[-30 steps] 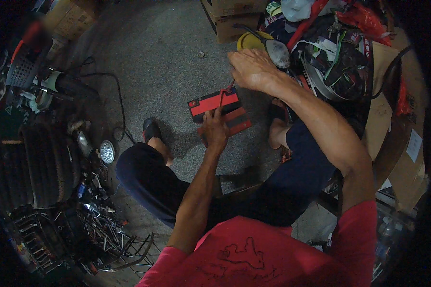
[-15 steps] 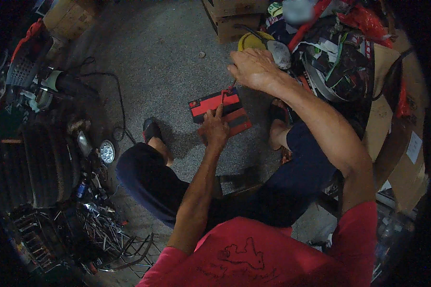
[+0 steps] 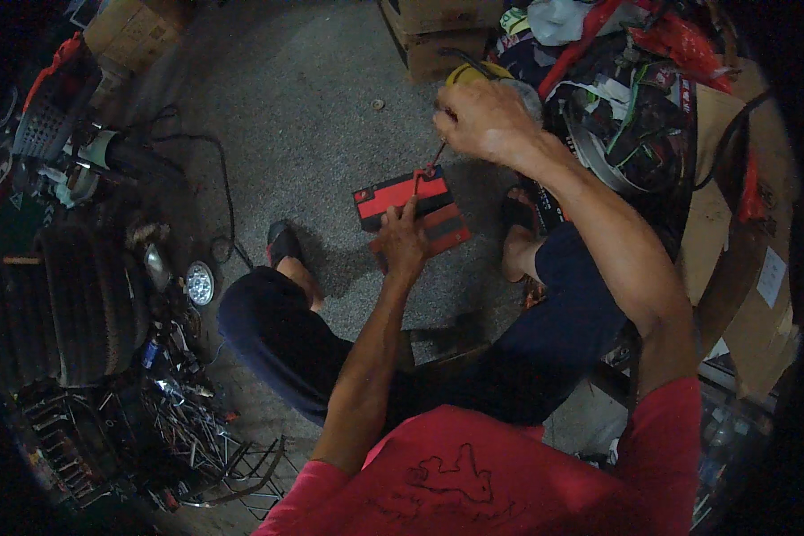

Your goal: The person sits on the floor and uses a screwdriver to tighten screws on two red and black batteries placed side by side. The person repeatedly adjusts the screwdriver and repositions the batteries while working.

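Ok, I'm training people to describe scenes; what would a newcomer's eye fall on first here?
First, the red-and-black rectangular block on the speckled grey floor near mid-picture, with the bare left hand over its near side and the bare right hand, closed on a thin dark rod, beyond its far right corner. Next, the bright red cloth shirt at the lower edge. Then the round black rubber tyres at the far left.
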A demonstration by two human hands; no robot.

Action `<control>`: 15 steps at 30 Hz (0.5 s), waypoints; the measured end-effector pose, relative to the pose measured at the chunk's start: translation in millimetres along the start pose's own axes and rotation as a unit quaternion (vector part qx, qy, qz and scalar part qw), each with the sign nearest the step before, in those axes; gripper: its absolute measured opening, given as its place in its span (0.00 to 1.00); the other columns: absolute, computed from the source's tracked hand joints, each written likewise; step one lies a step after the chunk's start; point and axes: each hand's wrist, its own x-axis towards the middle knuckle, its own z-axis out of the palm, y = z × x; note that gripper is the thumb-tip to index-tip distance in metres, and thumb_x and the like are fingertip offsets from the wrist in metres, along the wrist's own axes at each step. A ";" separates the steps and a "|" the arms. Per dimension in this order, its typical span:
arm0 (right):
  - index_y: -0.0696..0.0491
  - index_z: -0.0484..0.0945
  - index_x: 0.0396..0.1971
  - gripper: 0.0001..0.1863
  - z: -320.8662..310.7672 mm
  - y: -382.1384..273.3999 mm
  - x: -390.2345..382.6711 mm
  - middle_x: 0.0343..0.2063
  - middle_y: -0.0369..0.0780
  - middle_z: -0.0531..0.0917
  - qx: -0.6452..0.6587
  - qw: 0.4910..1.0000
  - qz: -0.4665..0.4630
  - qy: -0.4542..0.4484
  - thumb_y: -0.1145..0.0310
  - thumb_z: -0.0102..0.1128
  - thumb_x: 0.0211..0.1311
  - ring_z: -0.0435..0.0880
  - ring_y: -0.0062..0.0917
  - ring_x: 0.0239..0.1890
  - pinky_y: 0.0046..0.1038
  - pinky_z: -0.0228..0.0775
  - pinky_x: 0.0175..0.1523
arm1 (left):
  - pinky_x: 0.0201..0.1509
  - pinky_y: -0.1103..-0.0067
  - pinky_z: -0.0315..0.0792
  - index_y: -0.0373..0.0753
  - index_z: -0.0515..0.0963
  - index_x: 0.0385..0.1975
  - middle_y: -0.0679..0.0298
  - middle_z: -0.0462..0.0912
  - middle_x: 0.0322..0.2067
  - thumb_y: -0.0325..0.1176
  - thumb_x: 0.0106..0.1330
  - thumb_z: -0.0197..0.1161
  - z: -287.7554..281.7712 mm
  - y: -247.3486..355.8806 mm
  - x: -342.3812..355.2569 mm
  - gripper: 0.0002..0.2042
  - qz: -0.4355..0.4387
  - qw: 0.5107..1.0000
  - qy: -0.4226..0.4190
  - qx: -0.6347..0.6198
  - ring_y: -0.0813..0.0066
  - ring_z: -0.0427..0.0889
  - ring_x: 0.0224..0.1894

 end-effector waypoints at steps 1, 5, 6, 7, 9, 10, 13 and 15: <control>0.57 0.78 0.27 0.13 -1.5 -1.5 0.6 0.25 0.50 0.80 -0.005 1.000 0.001 0.003 0.62 0.54 0.54 0.80 0.45 0.34 0.44 0.71 0.40 | 0.47 0.64 0.68 0.41 0.71 0.52 0.54 0.71 0.39 0.24 0.50 0.59 -0.9 -1.6 0.2 0.25 -0.007 1.000 0.001 -0.013 0.53 0.71 0.44; 0.59 0.79 0.27 0.15 -14.7 -1.9 -0.3 0.27 0.52 0.81 0.010 1.000 0.009 0.022 0.60 0.53 0.53 0.81 0.45 0.35 0.43 0.72 0.42 | 0.48 0.63 0.68 0.38 0.73 0.48 0.54 0.74 0.38 0.25 0.50 0.59 8.6 -17.3 3.6 0.21 -0.018 0.995 0.031 -0.089 0.52 0.72 0.44; 0.60 0.80 0.26 0.16 -17.7 -0.9 -0.9 0.28 0.53 0.81 0.023 0.999 0.011 0.027 0.60 0.53 0.52 0.81 0.46 0.36 0.44 0.72 0.44 | 0.48 0.63 0.68 0.38 0.73 0.47 0.54 0.74 0.39 0.25 0.50 0.59 10.2 -17.8 3.1 0.21 -0.021 0.996 0.033 -0.080 0.52 0.72 0.44; 0.60 0.79 0.26 0.17 -21.2 0.6 -1.8 0.28 0.53 0.81 0.021 0.999 0.019 0.028 0.60 0.52 0.53 0.81 0.46 0.36 0.44 0.72 0.43 | 0.49 0.64 0.67 0.37 0.73 0.46 0.54 0.75 0.39 0.26 0.50 0.60 11.2 -17.1 2.6 0.20 -0.023 0.997 0.034 -0.071 0.53 0.73 0.44; 0.60 0.79 0.26 0.17 -25.8 3.5 -2.9 0.27 0.53 0.81 0.017 0.999 0.033 0.029 0.60 0.52 0.53 0.81 0.45 0.35 0.44 0.72 0.42 | 0.50 0.63 0.67 0.37 0.74 0.44 0.53 0.75 0.39 0.27 0.49 0.60 11.7 -17.5 0.3 0.19 0.016 0.998 0.047 -0.049 0.52 0.72 0.44; 0.60 0.79 0.25 0.17 -26.5 5.9 -3.9 0.26 0.53 0.81 0.021 0.999 0.035 0.032 0.60 0.52 0.53 0.81 0.46 0.34 0.45 0.72 0.41 | 0.50 0.62 0.66 0.37 0.74 0.44 0.53 0.75 0.40 0.28 0.49 0.61 10.3 -15.3 0.4 0.18 0.036 0.997 0.053 -0.038 0.51 0.72 0.44; 0.60 0.79 0.24 0.17 -27.1 11.2 -5.3 0.24 0.53 0.80 0.025 0.998 0.040 0.039 0.59 0.53 0.53 0.81 0.46 0.33 0.45 0.73 0.40 | 0.50 0.61 0.66 0.37 0.74 0.42 0.53 0.75 0.41 0.30 0.49 0.62 4.3 -8.5 2.4 0.18 0.003 0.999 0.005 -0.038 0.51 0.71 0.45; 0.60 0.79 0.24 0.17 -27.6 12.9 -5.3 0.24 0.53 0.80 0.016 0.998 0.043 0.037 0.59 0.53 0.52 0.82 0.46 0.32 0.45 0.73 0.40 | 0.48 0.61 0.67 0.37 0.76 0.39 0.53 0.77 0.38 0.29 0.50 0.60 0.5 -3.1 2.4 0.14 0.016 0.999 0.032 -0.014 0.51 0.72 0.44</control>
